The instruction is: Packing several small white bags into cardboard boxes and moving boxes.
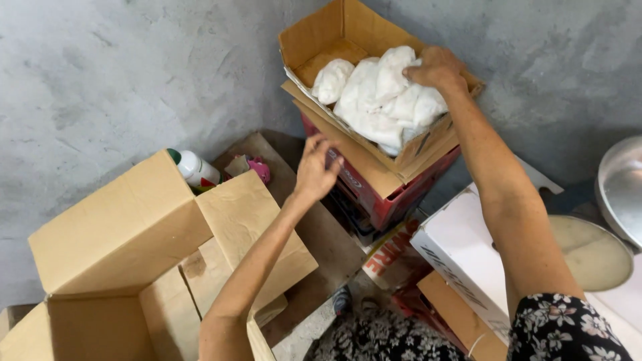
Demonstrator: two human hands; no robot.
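Both arms reach forward and away from the body, the right one stretched nearly straight, the left bent at the elbow and rising from the lower middle of the view. The right hand lies palm down on the far right part of a heap of white plastic bags, its fingers curled over the topmost bag and pressing into it — whether they actually pinch the plastic or only rest on it cannot be told. The left hand hovers loosely spread, fingers slightly bent and apart, gripping nothing; it hangs just in front of the near flap of the open cardboard box that holds the bags, close to it, though contact cannot be made out. That box sits tilted on top of a red crate against the grey concrete wall, with its long axis running from upper left to lower right and its opening turned up toward the camera; the heap of bags follows the same diagonal. To the left stands a larger empty cardboard box with its flaps raised, and behind it a white bottle with a green cap. A white carton lies under the right forearm, with a metal basin at the right edge.
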